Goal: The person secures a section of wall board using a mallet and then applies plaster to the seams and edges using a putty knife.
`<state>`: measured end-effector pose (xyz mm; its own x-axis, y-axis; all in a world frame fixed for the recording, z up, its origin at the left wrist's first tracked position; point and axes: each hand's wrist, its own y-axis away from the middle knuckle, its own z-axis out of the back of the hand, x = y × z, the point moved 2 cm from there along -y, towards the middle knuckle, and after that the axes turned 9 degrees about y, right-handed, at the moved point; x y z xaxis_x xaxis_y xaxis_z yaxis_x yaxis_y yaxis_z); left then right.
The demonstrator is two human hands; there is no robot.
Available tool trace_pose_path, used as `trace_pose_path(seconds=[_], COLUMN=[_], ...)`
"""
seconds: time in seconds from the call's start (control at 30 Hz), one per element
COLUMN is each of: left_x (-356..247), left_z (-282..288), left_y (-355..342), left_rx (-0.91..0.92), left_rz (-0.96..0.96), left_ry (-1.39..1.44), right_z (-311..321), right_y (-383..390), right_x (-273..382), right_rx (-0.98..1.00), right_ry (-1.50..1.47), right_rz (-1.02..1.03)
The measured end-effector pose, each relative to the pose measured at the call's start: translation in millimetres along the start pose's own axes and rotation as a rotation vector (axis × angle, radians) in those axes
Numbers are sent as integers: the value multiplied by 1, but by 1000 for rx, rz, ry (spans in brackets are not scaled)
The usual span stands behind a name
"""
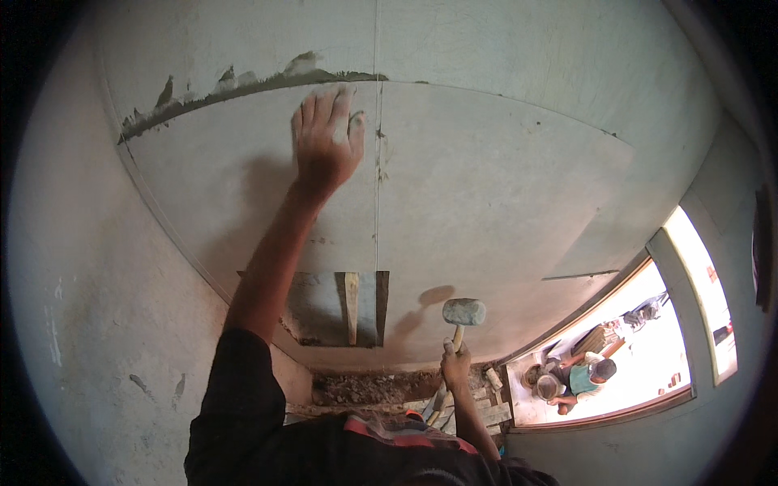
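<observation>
My left arm reaches up to a large pale grey wall tile. My left hand lies flat against it near its top edge, fingers stretched out. Along that edge runs a dark smear of wet mortar. A thin vertical seam parts this tile from a second pale tile on the right. Lower down, my right hand is wrapped round the wooden handle of a mallet. Its light grey head points up and stands apart from the wall, casting a shadow on the tile.
Below my left arm is a rectangular cut-out with an upright wooden strip. Rubble and boards lie at the wall's foot. Through the doorway at right, a person in a teal top sits beside buckets.
</observation>
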<state>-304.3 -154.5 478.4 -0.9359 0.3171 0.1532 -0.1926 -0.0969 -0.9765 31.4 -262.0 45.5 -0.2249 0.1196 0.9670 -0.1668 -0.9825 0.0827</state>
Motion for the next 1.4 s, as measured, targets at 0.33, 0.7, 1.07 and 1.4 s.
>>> trace_pose_path(seconds=[0.33, 0.7, 1.07, 1.4], left_x=[5, -55, -109, -92], left_z=[-4, -19, -64, -93], left_y=[-2, 183, 359, 360], left_rx=[-39, 16, 390, 560], left_rz=[-74, 603, 1336, 1160], left_ry=[-68, 575, 552, 276], right_z=[-2, 18, -2, -10], right_y=[14, 20, 46, 85], right_x=[4, -18, -23, -38], right_rx=[-41, -72, -79, -115], right_ry=[253, 231, 121, 135], right_rz=[78, 49, -246, -346])
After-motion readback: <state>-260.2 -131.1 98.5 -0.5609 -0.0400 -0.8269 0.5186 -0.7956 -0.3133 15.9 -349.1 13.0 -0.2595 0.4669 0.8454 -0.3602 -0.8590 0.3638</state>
